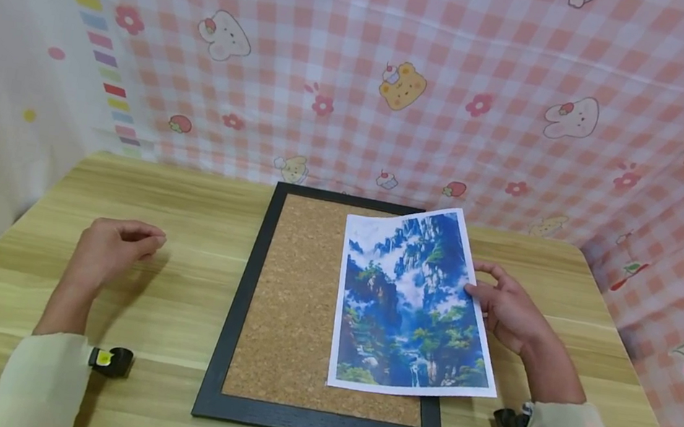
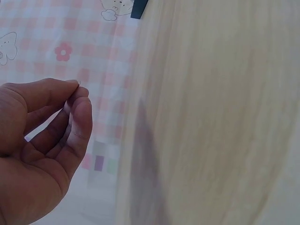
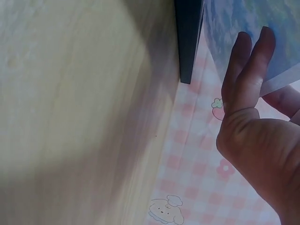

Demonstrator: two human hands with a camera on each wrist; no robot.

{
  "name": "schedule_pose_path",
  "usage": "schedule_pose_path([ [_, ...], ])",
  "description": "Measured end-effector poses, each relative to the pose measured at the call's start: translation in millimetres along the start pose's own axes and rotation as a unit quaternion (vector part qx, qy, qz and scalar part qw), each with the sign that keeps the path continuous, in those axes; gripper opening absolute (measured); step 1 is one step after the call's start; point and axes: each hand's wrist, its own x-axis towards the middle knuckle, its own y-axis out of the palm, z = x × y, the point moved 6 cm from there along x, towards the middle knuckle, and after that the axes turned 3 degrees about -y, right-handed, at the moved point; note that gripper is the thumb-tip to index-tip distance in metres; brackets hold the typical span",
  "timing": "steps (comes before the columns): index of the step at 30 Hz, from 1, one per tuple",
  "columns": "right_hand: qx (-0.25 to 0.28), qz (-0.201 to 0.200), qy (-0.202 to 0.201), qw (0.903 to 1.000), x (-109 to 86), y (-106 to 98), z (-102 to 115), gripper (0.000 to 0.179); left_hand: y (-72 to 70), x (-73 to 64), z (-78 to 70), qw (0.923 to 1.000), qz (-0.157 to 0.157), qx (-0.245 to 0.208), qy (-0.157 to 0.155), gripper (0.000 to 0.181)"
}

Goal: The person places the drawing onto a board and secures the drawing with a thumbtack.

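In the head view, a black-framed cork board (image 1: 286, 308) lies flat on the table. My right hand (image 1: 514, 314) pinches a printed landscape picture (image 1: 414, 304) by its right edge, thumb on the front and the other fingers partly hidden behind. Blue mountains, mist and green trees fill the white-bordered sheet, which is held over the right half of the board and overlaps its right frame bar. Left of the board, my left hand (image 1: 114, 247) hovers over the table. Its fingers are loosely curled, thumb against fingertip, and nothing shows between them in the left wrist view.
The board rests on a pale wood-grain table (image 1: 167, 335). Behind and to the right hangs a pink checked curtain (image 1: 352, 47) with cartoon prints, and a white dotted cloth (image 1: 1, 71) is on the left. Small black devices (image 1: 111, 361) are worn at both wrists.
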Motion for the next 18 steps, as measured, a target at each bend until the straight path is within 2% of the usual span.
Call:
schedule_pose_path([
  [5,-0.013,0.000,0.002,0.9999,0.9,1.2,-2.1,0.037,0.6,0.0,-0.7,1.0000,0.001,-0.001,0.002,0.030],
  [18,-0.027,-0.008,0.008,0.9996,0.7,0.4,-1.7,0.037,0.2,-0.8,1.3,1.0000,0.002,-0.003,0.003,0.031],
])
